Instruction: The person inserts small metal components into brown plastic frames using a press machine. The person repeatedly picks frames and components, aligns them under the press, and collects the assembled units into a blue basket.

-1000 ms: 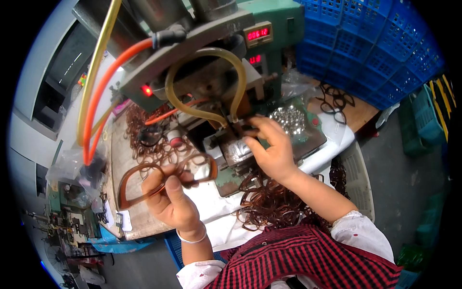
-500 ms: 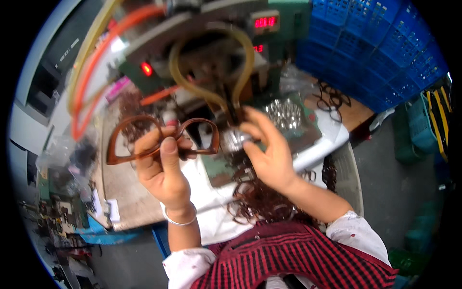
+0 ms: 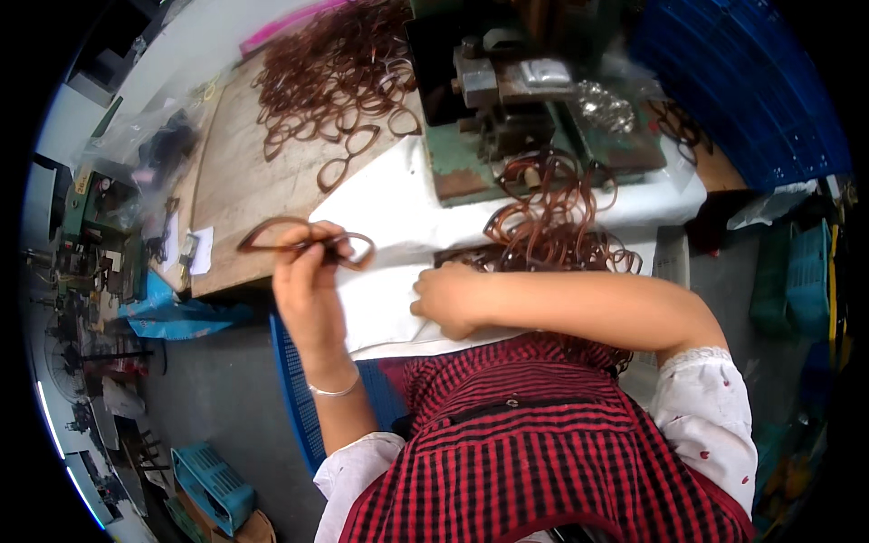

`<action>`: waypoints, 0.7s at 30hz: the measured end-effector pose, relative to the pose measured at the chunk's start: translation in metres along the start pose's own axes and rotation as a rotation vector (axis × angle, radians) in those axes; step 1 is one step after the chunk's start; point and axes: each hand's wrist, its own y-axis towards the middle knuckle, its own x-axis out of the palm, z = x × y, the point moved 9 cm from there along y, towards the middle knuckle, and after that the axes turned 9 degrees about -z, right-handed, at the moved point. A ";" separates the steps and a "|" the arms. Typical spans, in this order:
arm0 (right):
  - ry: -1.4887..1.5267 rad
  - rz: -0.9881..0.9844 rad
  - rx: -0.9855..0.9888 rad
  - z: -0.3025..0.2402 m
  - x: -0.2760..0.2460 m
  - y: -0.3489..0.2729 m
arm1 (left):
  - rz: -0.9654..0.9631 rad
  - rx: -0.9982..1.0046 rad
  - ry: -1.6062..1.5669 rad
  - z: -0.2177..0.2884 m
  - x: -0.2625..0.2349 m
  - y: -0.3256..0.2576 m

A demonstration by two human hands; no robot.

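Note:
My left hand (image 3: 308, 288) is closed on a brown eyeglass frame (image 3: 246, 242), pinching it near the bridge and holding it up over the table's front edge. My right hand (image 3: 453, 299) rests low at the white sheet (image 3: 385, 303), close to my apron. Its fingers are curled, and whatever lies in them is hidden. Just beyond that forearm, a tangled heap of brown eyeglass frames (image 3: 552, 226) hangs from the machine's front and spreads over the sheet. The green machine (image 3: 471, 185) with its metal clamp block (image 3: 475, 80) stands behind the heap.
A large pile of eyeglass frames (image 3: 335, 77) covers the wooden table (image 3: 226, 181) at the far left. Shiny small metal parts (image 3: 605, 107) sit beside the machine. Blue crates (image 3: 751, 100) are stacked at the right. A blue basket (image 3: 294, 389) stands below the table edge.
My view has tilted down and away from the machine's upper part. The right hand has left the machine's clamp area and come down near my apron. The left hand still holds the eyeglass frame.

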 end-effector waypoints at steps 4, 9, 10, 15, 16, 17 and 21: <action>-0.118 -0.201 0.273 0.036 0.030 0.024 | -0.001 -0.127 -0.105 -0.023 -0.005 -0.023; -0.034 -0.046 0.464 0.057 0.045 -0.059 | 0.062 -0.116 -0.042 -0.025 -0.025 -0.045; -0.031 -0.083 0.488 0.069 0.064 -0.078 | 0.064 -0.121 -0.038 -0.027 -0.027 -0.047; 0.154 -0.496 0.660 0.092 0.118 -0.184 | 0.011 -0.172 0.168 -0.033 -0.030 -0.059; 0.081 -0.571 0.700 0.089 0.121 -0.192 | -0.028 -0.181 0.168 -0.040 -0.024 -0.060; 0.010 -0.642 0.738 0.086 0.127 -0.199 | -0.106 -0.241 0.234 -0.048 -0.017 -0.063; 0.156 0.226 0.709 0.063 0.082 -0.157 | -0.332 -0.301 0.347 -0.091 0.016 -0.066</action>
